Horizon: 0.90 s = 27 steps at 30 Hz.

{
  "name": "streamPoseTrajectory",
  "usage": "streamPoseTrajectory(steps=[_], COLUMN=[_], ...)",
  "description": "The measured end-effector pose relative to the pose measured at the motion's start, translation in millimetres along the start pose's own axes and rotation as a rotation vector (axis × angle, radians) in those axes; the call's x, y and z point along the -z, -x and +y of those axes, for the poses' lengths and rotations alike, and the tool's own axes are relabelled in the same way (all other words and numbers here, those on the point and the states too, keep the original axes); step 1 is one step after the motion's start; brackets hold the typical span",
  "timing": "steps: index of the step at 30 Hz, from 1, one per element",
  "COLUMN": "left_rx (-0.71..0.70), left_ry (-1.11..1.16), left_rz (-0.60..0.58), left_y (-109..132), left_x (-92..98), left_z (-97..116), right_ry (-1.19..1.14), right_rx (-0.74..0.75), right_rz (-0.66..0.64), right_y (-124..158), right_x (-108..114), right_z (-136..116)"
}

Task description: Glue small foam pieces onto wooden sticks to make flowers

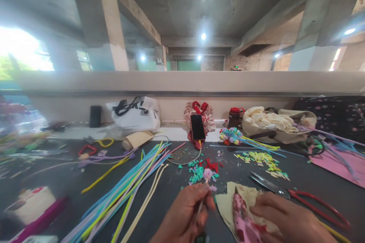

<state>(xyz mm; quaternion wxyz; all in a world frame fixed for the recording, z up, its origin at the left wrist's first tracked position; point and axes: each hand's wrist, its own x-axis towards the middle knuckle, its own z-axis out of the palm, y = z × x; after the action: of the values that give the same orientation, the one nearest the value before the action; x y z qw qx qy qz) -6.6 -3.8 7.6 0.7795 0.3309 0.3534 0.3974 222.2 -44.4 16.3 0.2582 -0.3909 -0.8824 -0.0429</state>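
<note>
My left hand (188,207) is closed in a pinch on a thin stem topped by a small pale-pink fuzzy flower (208,174). Beside it, on a beige cloth (226,199), lies what looks like a pink glue gun (238,212), its dark tip pointing away and its body blotched with red. Over the cloth's right part, close against the gun, reaches my right hand (282,212); it is slightly blurred and its thumb is hidden, so its grip does not show. Just past both hands are small turquoise cut pieces (196,174) and red ones (211,165).
Red-handled cutters (310,201) lie right of the cloth. Long coloured fuzzy stems (122,193) fan out at left. Yellow-green pieces (265,161) are scattered at right. A phone (197,127) leans upright at the back, between a white bag (137,115) and a dark bottle (234,118).
</note>
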Motion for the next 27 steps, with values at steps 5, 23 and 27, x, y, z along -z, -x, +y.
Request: streamPoseTrajectory(steps=[5,23,27], left_rx=[0.039,0.039,0.037], left_ry=[0.057,0.025,0.066], left_rz=[-0.050,-0.051,-0.019], left_y=[-3,-1,-1], left_x=[-3.6,-4.3,-3.7], left_z=[-3,-4,-2], right_ry=[-0.232,-0.283,-0.110], right_rx=[-0.029,0.012,0.013], right_rz=[0.016,0.094,0.068], right_y=[-39,-69,-68], right_x=[10,-18,-16], right_z=[-21,-25,-13])
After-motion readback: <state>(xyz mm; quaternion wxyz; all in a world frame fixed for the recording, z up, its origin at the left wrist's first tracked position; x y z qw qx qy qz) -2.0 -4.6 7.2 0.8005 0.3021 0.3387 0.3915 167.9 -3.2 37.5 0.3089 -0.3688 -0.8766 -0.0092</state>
